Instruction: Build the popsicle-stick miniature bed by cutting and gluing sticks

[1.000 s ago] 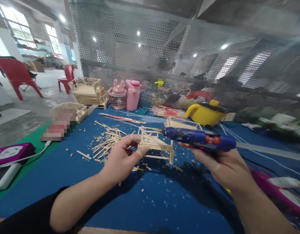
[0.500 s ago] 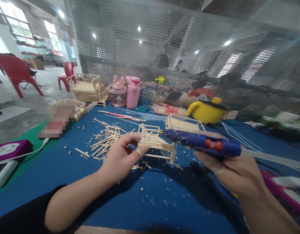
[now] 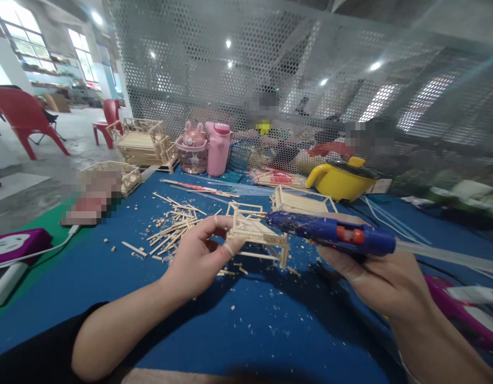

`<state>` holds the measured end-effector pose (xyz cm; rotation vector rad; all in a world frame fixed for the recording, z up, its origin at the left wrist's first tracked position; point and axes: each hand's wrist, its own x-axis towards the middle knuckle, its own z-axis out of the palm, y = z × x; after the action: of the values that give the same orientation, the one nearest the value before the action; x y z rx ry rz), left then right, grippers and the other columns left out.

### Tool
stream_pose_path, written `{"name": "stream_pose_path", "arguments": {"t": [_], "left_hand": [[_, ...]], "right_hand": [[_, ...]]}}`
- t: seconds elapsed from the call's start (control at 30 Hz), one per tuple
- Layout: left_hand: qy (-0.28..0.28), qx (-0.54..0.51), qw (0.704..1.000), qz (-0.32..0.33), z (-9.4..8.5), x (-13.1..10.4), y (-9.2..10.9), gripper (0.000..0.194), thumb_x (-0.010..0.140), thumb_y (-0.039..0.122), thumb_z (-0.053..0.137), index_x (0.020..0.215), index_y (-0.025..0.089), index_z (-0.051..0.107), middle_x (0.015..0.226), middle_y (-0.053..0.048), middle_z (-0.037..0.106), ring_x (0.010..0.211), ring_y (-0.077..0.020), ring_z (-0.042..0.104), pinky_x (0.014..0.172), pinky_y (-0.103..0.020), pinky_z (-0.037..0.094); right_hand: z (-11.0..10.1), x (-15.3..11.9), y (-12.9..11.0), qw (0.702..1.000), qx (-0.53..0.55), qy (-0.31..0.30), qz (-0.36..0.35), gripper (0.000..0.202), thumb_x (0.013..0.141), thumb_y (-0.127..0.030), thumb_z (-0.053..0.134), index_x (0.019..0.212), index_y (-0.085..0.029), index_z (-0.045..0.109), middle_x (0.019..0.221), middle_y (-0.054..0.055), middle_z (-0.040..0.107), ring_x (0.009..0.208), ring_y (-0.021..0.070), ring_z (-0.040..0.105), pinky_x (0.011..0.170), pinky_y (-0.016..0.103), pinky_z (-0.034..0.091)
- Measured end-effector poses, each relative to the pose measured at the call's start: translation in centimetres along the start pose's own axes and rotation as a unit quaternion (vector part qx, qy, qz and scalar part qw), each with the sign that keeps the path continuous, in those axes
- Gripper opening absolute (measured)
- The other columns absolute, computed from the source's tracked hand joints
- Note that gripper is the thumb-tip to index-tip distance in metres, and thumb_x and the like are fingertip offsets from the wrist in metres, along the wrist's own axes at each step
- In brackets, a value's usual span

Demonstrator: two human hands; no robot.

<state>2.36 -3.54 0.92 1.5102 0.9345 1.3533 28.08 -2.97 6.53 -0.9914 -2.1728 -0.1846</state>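
Note:
Between the thumb and fingers of my left hand (image 3: 202,253) is a small wooden stick frame (image 3: 256,232), tilted above the blue table. My right hand (image 3: 384,280) is wrapped round a blue glue gun (image 3: 326,232) with a clear glue stick (image 3: 442,253) jutting from its back end. The gun's nozzle points left and lies at or very near the frame's upper bars; whether it touches I cannot tell. Loose thin wooden sticks (image 3: 174,234) lie in a pile left of the frame. Behind the gun stands another stick-built piece (image 3: 300,202).
A yellow pot (image 3: 342,181) stands at the back right. Pink bottle (image 3: 219,149) and rabbit-eared cup (image 3: 193,152) stand at the back, near larger stick-built models (image 3: 142,141). Purple power strips (image 3: 22,245) lie at both sides. A perforated metal screen (image 3: 230,69) rises behind the table.
The glue gun has shifted very slightly left along the frame's top. Otherwise both hands keep their hold, and the view has tilted only a little.

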Motion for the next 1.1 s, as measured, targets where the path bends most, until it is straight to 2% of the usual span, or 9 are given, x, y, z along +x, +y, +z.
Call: {"name": "stream_pose_path", "arguments": {"t": [0.4, 0.6, 0.8, 0.97, 1.1], "left_hand": [[0.0, 0.006, 1.0, 0.002, -0.03, 0.07, 0.02, 0.025, 0.081, 0.032, 0.064, 0.101, 0.016, 0.063, 0.103, -0.01, 0.067, 0.092, -0.0197, 0.062, 0.077, -0.033, 0.053], [0.001, 0.009, 1.0, 0.014, -0.07, 0.07, -0.22, 0.024, 0.082, 0.031, 0.064, 0.101, 0.017, 0.063, 0.104, -0.009, 0.067, 0.093, -0.0193, 0.062, 0.077, -0.033, 0.054], [0.0, 0.007, 1.0, 0.007, -0.1, -0.01, -0.18, 0.025, 0.082, 0.032, 0.064, 0.101, 0.017, 0.063, 0.104, -0.009, 0.067, 0.093, -0.0192, 0.063, 0.079, -0.034, 0.053], [0.0, 0.015, 1.0, 0.004, -0.05, -0.02, -0.07, 0.024, 0.082, 0.032, 0.064, 0.1, 0.016, 0.063, 0.101, -0.008, 0.067, 0.092, -0.0192, 0.063, 0.079, -0.034, 0.053], [-0.003, 0.011, 1.0, 0.002, -0.03, 0.03, 0.04, 0.023, 0.082, 0.031, 0.063, 0.1, 0.016, 0.063, 0.101, -0.009, 0.067, 0.091, -0.0191, 0.062, 0.078, -0.034, 0.053]], "right_hand": [[0.21, -0.36, 0.51, 1.0, 0.02, -0.007, 0.011, 0.031, 0.084, -0.037, 0.06, 0.114, -0.029, 0.06, 0.102, 0.002, 0.07, 0.092, 0.0235, 0.068, 0.083, 0.035, 0.055], [0.18, -0.17, 0.43, 0.999, 0.001, 0.032, 0.02, 0.028, 0.082, -0.04, 0.062, 0.106, -0.026, 0.063, 0.094, 0.004, 0.072, 0.082, 0.0257, 0.07, 0.074, 0.038, 0.057], [0.31, -0.46, 0.21, 0.995, 0.059, 0.069, 0.042, 0.023, 0.082, -0.038, 0.064, 0.103, -0.029, 0.064, 0.091, 0.001, 0.072, 0.079, 0.0229, 0.07, 0.073, 0.036, 0.057], [0.16, -0.17, -0.09, 0.999, 0.051, 0.015, -0.009, 0.029, 0.084, -0.039, 0.06, 0.112, -0.032, 0.06, 0.103, 0.0, 0.07, 0.093, 0.0231, 0.067, 0.084, 0.036, 0.055], [-0.03, -0.15, -0.18, 0.998, 0.051, -0.016, -0.014, 0.031, 0.085, -0.036, 0.059, 0.116, -0.034, 0.056, 0.103, -0.003, 0.069, 0.093, 0.0208, 0.066, 0.085, 0.033, 0.054]]}}
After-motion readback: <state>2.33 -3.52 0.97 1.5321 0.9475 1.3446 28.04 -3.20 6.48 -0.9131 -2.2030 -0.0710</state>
